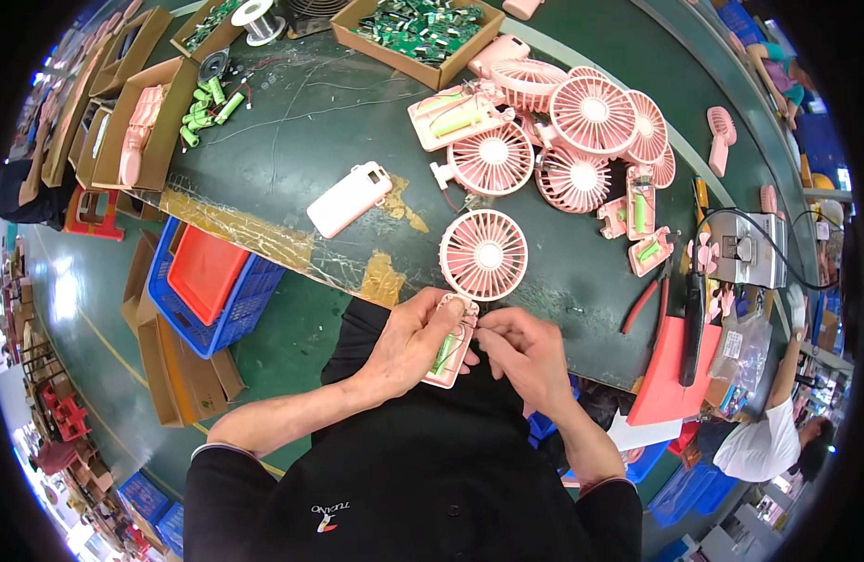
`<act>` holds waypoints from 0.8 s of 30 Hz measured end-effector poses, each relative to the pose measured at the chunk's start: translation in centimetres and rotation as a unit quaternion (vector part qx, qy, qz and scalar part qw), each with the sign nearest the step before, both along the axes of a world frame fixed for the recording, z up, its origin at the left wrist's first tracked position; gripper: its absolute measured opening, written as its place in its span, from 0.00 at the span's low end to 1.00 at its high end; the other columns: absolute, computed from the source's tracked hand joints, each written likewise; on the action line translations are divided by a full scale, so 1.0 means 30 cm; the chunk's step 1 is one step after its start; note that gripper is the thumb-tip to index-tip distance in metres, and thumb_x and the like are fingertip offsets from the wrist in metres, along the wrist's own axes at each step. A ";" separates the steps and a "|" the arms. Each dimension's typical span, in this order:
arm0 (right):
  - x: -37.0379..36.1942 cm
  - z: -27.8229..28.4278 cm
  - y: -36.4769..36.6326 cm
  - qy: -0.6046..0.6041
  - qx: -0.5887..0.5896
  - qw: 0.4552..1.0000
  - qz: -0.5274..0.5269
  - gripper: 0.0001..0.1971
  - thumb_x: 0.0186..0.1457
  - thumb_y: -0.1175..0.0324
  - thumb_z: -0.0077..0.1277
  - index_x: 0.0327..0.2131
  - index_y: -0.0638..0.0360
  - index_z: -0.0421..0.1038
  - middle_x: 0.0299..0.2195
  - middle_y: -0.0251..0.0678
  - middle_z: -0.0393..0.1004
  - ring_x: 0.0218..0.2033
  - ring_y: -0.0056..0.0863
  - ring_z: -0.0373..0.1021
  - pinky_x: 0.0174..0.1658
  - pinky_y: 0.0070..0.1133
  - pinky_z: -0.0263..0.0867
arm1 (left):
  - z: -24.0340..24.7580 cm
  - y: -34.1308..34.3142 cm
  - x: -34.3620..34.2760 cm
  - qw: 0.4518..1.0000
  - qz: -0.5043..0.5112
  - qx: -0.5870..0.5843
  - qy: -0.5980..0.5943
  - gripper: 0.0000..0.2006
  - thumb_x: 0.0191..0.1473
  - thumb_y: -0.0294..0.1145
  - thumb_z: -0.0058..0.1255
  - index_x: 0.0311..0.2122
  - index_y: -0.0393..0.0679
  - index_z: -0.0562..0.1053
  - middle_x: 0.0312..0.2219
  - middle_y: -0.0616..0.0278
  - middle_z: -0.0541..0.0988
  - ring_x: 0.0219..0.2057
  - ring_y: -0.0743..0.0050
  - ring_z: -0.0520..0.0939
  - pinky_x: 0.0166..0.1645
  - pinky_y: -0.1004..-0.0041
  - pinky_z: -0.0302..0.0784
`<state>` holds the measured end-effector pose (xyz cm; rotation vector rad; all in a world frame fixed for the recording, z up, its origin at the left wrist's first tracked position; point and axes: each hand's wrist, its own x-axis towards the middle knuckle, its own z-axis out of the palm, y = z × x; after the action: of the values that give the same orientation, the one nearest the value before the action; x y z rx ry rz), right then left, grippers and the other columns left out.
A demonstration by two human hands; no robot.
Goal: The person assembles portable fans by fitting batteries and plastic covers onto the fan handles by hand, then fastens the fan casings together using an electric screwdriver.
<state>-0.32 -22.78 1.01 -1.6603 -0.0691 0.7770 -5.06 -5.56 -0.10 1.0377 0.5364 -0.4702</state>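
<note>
Exposing a green battery cell (442,356) and thin wires, the opened pink handle (460,339) is located just below the single pink fan head (483,255), at the near edge of the dark green surface (568,286). The left hand (402,345), below and left of that fan head, has its fingers closed around the handle, thumb pressed on the upper part. The right hand (530,356), below and right of it, has its fingers bent, tips at the handle's right side; how far they are closed, and whether they grip a wire, cannot be told.

Up and left of the fan head lies a pale pink casing (350,199). Above and right of it, a heap of pink fan heads (594,110) is piled with further opened handles (460,117). Well above it stands a carton of green circuit boards (418,37); far up and left, loose green cells (202,112). Red-handled pliers (643,304) lie right and slightly below. Well left, off the surface, a blue crate (228,323) bears a red tray (207,272).
</note>
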 end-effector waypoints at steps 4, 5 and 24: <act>0.026 -0.018 0.001 0.067 0.000 0.997 0.032 0.04 0.58 0.76 0.51 0.32 0.68 0.70 0.21 0.31 0.72 0.16 0.12 0.64 0.18 0.13 0.57 | 0.001 -0.005 0.003 0.999 -0.019 0.032 0.000 0.17 0.65 0.39 0.40 0.45 0.33 0.66 0.32 0.52 0.77 0.27 0.68 0.83 0.29 0.71 0.82; 0.032 -0.024 -0.001 0.092 0.005 0.995 0.039 0.05 0.58 0.74 0.51 0.32 0.67 0.70 0.21 0.31 0.72 0.16 0.13 0.64 0.18 0.13 0.57 | -0.003 -0.006 0.003 0.999 -0.022 0.034 0.001 0.17 0.65 0.39 0.40 0.45 0.33 0.66 0.32 0.52 0.77 0.27 0.68 0.83 0.29 0.71 0.82; 0.011 -0.056 0.003 0.030 0.085 0.995 -0.031 0.02 0.57 0.78 0.49 0.31 0.65 0.68 0.23 0.27 0.71 0.20 0.11 0.63 0.22 0.12 0.57 | 0.010 0.000 0.029 1.000 -0.013 0.009 0.004 0.17 0.65 0.39 0.40 0.43 0.31 0.66 0.29 0.54 0.77 0.25 0.66 0.84 0.26 0.73 0.81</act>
<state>0.01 -22.70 -0.67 -1.4705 -0.0398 0.7538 -4.18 -5.57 0.21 1.0618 0.5357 -0.4932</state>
